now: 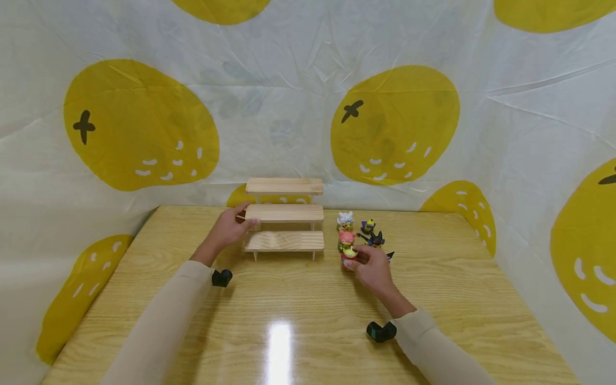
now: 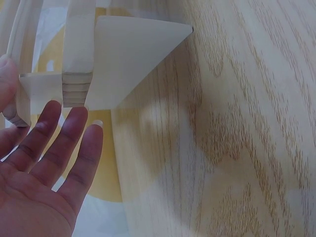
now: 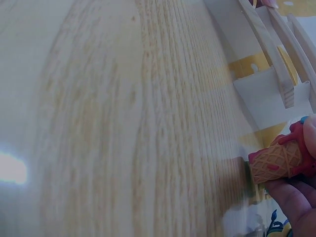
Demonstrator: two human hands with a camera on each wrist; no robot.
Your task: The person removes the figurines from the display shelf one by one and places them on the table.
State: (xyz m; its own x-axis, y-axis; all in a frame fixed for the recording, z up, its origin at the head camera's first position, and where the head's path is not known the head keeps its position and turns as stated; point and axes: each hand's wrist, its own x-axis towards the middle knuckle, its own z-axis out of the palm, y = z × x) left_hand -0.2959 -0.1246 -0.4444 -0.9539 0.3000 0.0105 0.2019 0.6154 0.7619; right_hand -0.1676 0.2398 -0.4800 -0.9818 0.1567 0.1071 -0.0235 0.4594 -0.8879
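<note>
A three-tier wooden display stand (image 1: 284, 241) stands toward the back of the table. My left hand (image 1: 228, 229) is at its left side, with thumb and index finger pinching the end of the middle board (image 2: 20, 111); the other fingers are extended beside the stand. To the right of the stand, my right hand (image 1: 372, 267) grips a small figurine (image 3: 276, 163) with a waffle-cone base and red dripping coating; its top looks yellow in the head view. Just behind it are a pink figurine (image 1: 346, 238) and a white figurine (image 1: 345, 220).
Right of those stand a purple-and-yellow figurine (image 1: 368, 226) and a black-eared figurine (image 1: 376, 240). Another dark piece (image 1: 391, 255) is mostly hidden by the right hand. A pale curtain (image 1: 279, 107) with yellow fruit prints hangs behind the wooden table (image 1: 317, 321).
</note>
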